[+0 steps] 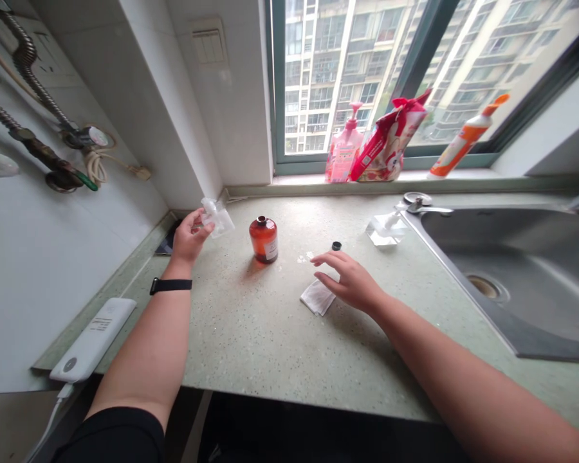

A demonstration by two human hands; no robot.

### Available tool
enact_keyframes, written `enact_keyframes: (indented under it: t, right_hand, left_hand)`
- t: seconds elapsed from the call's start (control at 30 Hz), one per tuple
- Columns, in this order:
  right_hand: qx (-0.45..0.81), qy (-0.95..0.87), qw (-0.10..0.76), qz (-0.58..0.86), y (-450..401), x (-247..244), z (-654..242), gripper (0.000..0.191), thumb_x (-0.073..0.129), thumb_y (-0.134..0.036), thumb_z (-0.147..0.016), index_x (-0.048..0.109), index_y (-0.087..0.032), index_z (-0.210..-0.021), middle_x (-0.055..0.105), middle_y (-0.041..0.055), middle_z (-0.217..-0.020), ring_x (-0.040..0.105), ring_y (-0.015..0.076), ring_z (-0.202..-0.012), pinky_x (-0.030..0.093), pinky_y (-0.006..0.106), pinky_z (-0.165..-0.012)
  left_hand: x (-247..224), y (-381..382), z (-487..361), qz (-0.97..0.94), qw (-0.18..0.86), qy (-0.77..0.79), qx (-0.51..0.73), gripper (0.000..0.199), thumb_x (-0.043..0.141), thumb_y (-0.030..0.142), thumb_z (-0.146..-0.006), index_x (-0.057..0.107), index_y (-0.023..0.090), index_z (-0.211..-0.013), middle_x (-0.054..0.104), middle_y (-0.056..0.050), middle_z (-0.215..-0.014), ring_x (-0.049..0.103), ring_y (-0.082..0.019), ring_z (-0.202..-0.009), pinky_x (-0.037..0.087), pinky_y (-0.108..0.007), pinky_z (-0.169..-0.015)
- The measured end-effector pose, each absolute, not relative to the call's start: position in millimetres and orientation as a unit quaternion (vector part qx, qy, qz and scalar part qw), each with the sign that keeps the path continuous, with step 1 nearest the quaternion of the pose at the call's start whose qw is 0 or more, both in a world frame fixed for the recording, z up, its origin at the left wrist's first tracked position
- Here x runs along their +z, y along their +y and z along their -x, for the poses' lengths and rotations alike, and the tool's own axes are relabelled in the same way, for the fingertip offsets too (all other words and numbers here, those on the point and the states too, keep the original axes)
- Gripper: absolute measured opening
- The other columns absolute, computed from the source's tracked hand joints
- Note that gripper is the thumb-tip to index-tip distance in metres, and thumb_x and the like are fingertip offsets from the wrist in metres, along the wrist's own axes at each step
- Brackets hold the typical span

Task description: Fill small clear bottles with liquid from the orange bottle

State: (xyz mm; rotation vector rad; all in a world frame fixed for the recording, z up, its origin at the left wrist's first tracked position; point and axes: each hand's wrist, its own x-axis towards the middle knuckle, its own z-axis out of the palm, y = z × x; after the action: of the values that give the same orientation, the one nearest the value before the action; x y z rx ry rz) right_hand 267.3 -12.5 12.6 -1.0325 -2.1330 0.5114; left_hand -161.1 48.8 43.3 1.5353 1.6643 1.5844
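Observation:
At the left back of the counter, my left hand [190, 235] pinches a crumpled, translucent plastic wrapper [218, 217] between thumb and fingers. An amber bottle [264, 240] with a pale label stands upright to the right of it, its mouth uncapped. My right hand [350, 276] hovers with fingers stretched out, partly over a folded white tissue [318, 297]. Just beyond those fingers sits a small black cap [336, 245]. Small clear wet-looking spots lie on the counter between the bottle and my right fingertips.
A steel sink [511, 328] takes up the right side, with a clear pump bottle [386, 230] beside it. On the sill are a pink pump bottle [343, 151], a red bag [390, 141] and an orange-white bottle [466, 141]. A white power bank [94, 337] lies at the left edge.

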Motion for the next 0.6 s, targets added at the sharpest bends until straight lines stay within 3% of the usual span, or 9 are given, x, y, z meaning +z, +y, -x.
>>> enact_keyframes:
  t: [0.17, 0.3, 0.43, 0.6]
  right_hand:
    - [0.151, -0.879, 0.257, 0.372, -9.9, 4.1, -269.0, 0.027, 0.066, -0.027, -0.096, 0.080, -0.031, -0.119, 0.079, 0.0105, -0.115, 0.071, 0.0314, -0.108, 0.058, 0.056, -0.098]
    - [0.150, -0.888, 0.220, 0.374, -8.4, 1.7, -270.0, 0.027, 0.068, -0.022, -0.094, 0.082, -0.031, -0.116, 0.078, 0.0111, -0.115, 0.070, 0.0320, -0.107, 0.057, 0.055, -0.097]
    - [0.175, -0.893, 0.204, 0.362, -8.6, 3.5, -269.2, 0.013, 0.073, -0.027, -0.095, 0.083, -0.031, -0.101, 0.078, 0.0090, -0.111, 0.070, 0.0301, -0.104, 0.055, 0.053, -0.097]
    - [0.223, -0.860, 0.250, 0.385, -6.3, 6.1, -271.3, 0.010, 0.067, -0.024, -0.095, 0.075, -0.027, -0.089, 0.077, 0.0064, -0.100, 0.072, 0.0260, -0.094, 0.057, 0.046, -0.089]
  left_hand:
    - [19.7, 57.1, 176.6, -0.523, 0.234, 0.620, 0.536, 0.080, 0.087, 0.050, -0.071, 0.069, 0.015, -0.140, 0.075, -0.016, -0.137, 0.064, -0.034, -0.137, 0.050, -0.045, -0.116]
    - [9.9, 59.3, 184.1, -0.508, 0.284, 0.609, 0.539, 0.087, 0.087, 0.044, -0.071, 0.061, 0.013, -0.148, 0.068, -0.022, -0.148, 0.060, -0.034, -0.144, 0.050, -0.045, -0.117]
    - [6.8, 59.7, 184.6, -0.493, 0.334, 0.600, 0.534, 0.093, 0.087, 0.035, -0.075, 0.050, 0.012, -0.157, 0.059, -0.025, -0.159, 0.055, -0.035, -0.151, 0.048, -0.046, -0.121]
    - [19.9, 58.3, 183.9, -0.487, 0.291, 0.624, 0.538, 0.087, 0.081, 0.028, -0.081, 0.045, 0.015, -0.159, 0.048, -0.022, -0.169, 0.040, -0.036, -0.161, 0.037, -0.048, -0.130]
